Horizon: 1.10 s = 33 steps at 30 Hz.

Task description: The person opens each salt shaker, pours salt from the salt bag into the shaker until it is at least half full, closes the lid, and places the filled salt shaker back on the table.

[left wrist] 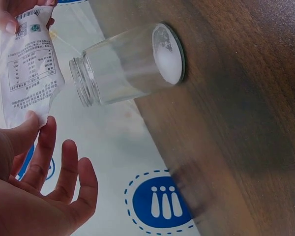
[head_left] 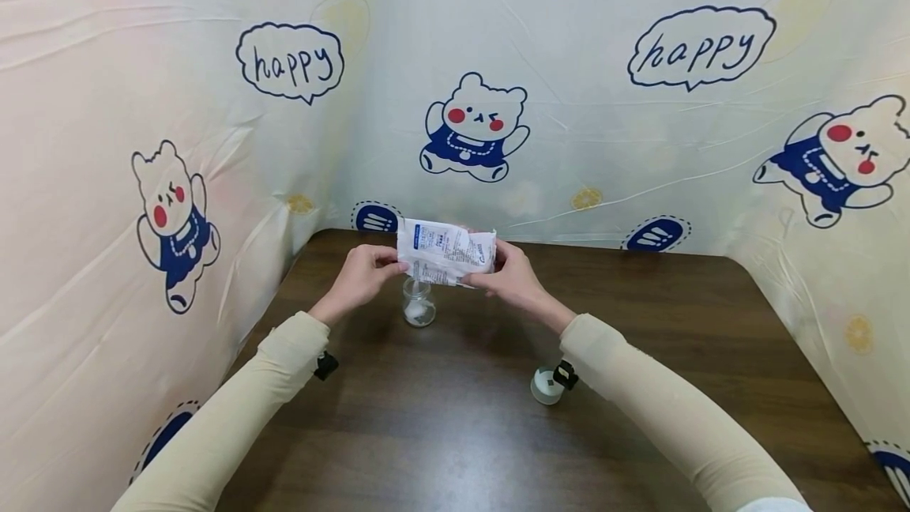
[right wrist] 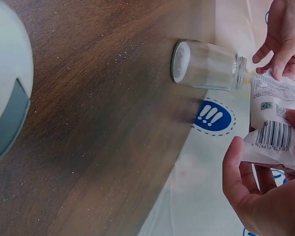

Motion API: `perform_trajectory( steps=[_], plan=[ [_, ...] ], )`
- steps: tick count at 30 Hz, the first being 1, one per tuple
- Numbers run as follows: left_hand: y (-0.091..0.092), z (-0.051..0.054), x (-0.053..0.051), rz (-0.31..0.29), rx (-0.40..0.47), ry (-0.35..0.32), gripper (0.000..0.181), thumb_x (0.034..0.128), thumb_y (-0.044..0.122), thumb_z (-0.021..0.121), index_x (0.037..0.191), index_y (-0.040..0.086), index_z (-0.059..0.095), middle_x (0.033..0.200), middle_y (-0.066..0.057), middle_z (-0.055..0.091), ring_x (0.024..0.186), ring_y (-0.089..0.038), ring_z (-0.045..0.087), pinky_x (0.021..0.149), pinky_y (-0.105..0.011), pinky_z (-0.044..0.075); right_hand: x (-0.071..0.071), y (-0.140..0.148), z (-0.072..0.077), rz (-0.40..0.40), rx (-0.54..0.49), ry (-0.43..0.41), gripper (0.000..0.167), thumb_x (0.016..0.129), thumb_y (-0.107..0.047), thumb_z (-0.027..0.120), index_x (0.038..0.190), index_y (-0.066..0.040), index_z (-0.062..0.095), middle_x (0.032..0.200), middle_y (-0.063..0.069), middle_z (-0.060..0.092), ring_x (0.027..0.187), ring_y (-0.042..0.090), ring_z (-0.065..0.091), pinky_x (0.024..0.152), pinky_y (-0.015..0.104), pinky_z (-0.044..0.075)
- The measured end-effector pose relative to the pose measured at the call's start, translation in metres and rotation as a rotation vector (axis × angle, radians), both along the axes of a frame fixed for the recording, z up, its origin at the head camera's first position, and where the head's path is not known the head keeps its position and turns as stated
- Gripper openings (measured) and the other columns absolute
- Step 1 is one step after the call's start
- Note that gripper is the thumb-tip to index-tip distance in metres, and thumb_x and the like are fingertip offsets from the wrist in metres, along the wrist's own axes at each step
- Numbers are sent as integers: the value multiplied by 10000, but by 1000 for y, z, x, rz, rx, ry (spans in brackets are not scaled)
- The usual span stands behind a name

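Printed packet being held two-handed above a glass jar; spill risk noted.
One edge of the packet (head_left: 444, 251) is being pinched at nine o'clock by the thumb and forefinger of the left hand (head_left: 359, 279), its other fingers being held free; the far end is being gripped at four o'clock by the right hand (head_left: 517, 281). The glass jar (head_left: 419, 308), at seven o'clock, is being steadied by neither hand, so it could be toppled by a knock; powder could be lost past its mouth if the limp packet is being misaligned. White specks are lying on the table (head_left: 398, 425). The packet's opening and any flow are not being shown clearly. At five o'clock, a white lid (head_left: 545, 387) is being partly covered by the wrist camera (head_left: 565, 375).
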<state>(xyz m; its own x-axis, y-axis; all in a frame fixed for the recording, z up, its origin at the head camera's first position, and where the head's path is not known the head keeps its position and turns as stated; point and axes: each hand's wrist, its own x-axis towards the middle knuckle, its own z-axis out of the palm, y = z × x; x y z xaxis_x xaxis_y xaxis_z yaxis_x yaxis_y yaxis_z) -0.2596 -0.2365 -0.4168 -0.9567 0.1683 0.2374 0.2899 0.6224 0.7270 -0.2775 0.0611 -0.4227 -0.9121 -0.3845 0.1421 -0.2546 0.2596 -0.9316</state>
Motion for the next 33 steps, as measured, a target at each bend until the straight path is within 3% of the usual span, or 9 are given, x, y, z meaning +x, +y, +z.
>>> perform_trajectory(
  steps=[11, 20, 28, 33],
  plan=[
    [1, -1, 3, 8, 4, -10, 114, 978, 50, 758, 1071, 12, 813, 1054, -120, 779, 850, -269, 615, 714, -371, 467, 2, 1, -1, 10, -9, -3, 581, 880, -170, 882, 1393, -177, 609, 1222, 62, 680, 948, 288, 666, 728, 590, 592],
    [3, -1, 1, 8, 11, -15, 128, 979, 51, 758, 1089, 14, 809, 1069, -115, 778, 880, -291, 621, 739, -373, 474, 0, 3, 0, 2, -7, -4, 589, 878, -203, 887, 1397, -198, 610, 1230, 48, 679, 965, 294, 666, 750, 619, 583],
    [2, 2, 0, 3, 11, -13, 129, 988, 60, 749, 1090, 6, 807, 1066, -129, 776, 858, -301, 603, 711, -380, 453, -3, 3, 1, 0, 13, 7, 579, 881, -199, 886, 1391, -187, 612, 1223, 55, 680, 963, 291, 665, 665, 438, 603],
    [1, 2, 2, 8, 5, -11, 119, 986, 57, 752, 1076, 3, 807, 1052, -127, 777, 832, -280, 605, 684, -360, 452, -3, 2, 2, 11, 9, 8, 572, 878, -187, 885, 1383, -177, 616, 1206, 60, 686, 949, 292, 661, 719, 564, 599]
  ],
)
